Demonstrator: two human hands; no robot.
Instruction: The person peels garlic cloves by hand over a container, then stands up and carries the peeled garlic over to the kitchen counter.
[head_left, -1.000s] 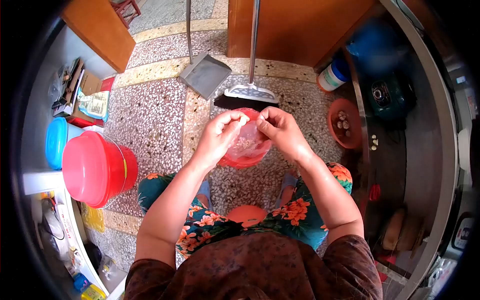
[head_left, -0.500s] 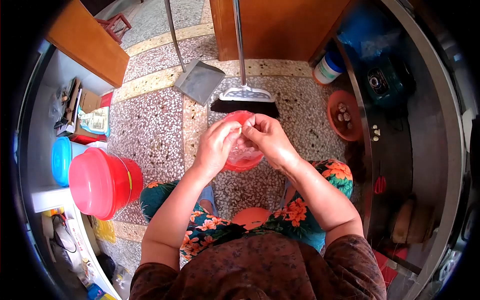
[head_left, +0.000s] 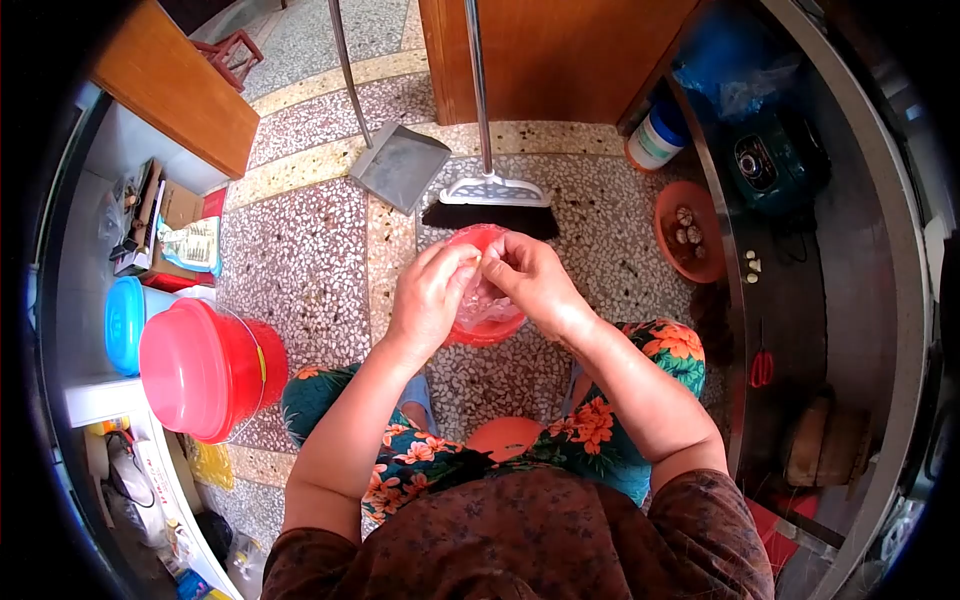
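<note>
Both hands meet above a red basin [head_left: 487, 330] lined with clear plastic. My left hand [head_left: 436, 292] pinches a small pale piece, perhaps a garlic clove, between thumb and fingertips. Against that piece, the thumb and forefinger of my right hand [head_left: 535, 283] are pressed together; whether they grip part of it is too small to tell. The basin's contents are mostly hidden behind the hands.
A broom [head_left: 495, 192] and a grey dustpan [head_left: 402, 165] stand beyond the basin. On the left is a lidded red bucket [head_left: 215, 370]. At right, an orange bowl [head_left: 690, 262] holds several round bulbs, near red-handled scissors [head_left: 761, 370] on a shelf.
Since the first frame my hands have come together over the basin, where they were apart before. The view has shifted slightly. Over the last half second little differs.
</note>
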